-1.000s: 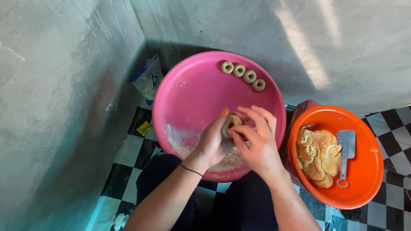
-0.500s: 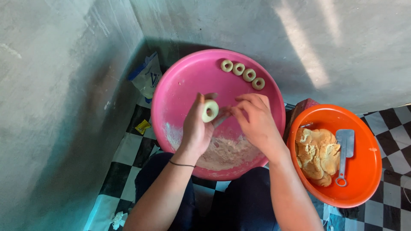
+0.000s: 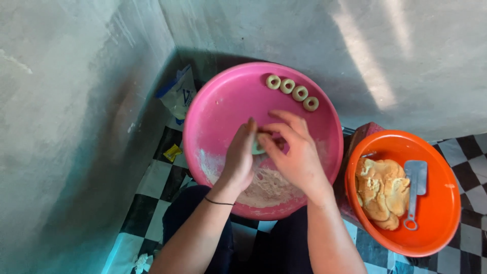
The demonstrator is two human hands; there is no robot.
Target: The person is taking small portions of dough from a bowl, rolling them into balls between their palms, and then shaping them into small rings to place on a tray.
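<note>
Hands meet over the middle of the pink basin [image 3: 213, 109], which fills the centre of the frame. The left hand [image 3: 239, 160] stands edge-up with its fingers pressed together and curved around a small piece of dough [image 3: 257, 148], most of it hidden between the two hands. The right hand [image 3: 294, 157] comes in from the lower right, its thumb and forefinger pinching at that same piece while the other fingers fan loosely above it. Below the hands, in the lower part of the basin, lies a patch of flour [image 3: 266, 185]. Four dough rings [image 3: 292, 92] sit in a slanted row along the basin's upper rim, just beside one another. At the right of the frame an orange bowl [image 3: 436, 223] holds a lump of dough [image 3: 381, 192] with a grey scraper [image 3: 416, 192] lying just beside it. A white bag [image 3: 177, 95] leans in the corner at upper left, on the checkered floor [image 3: 152, 182].
</note>
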